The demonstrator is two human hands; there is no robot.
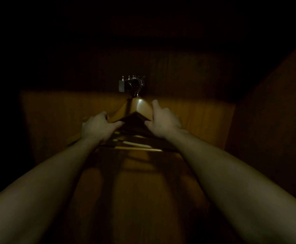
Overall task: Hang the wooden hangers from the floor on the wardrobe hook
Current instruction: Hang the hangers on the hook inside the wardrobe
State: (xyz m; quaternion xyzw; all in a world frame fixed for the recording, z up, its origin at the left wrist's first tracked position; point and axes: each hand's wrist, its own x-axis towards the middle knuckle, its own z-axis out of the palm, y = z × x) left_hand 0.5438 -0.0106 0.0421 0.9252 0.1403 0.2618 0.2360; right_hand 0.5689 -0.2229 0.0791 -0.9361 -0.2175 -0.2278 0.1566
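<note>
A bunch of wooden hangers (140, 107) hangs by metal hooks on the wardrobe hook (126, 84), a small metal rail with pegs near the top of the dim wardrobe. My left hand (98, 128) grips the left shoulder of the hangers, thumb under it. My right hand (163, 120) grips the right shoulder, fingers up along the wood. Several lower bars of the hangers (136, 147) show between my wrists. How many hangers there are I cannot tell in the dark.
The wardrobe's wooden back panel (196, 117) stands right behind the hangers. A wooden side wall (270, 120) closes the right side. The upper part and the left side lie in darkness.
</note>
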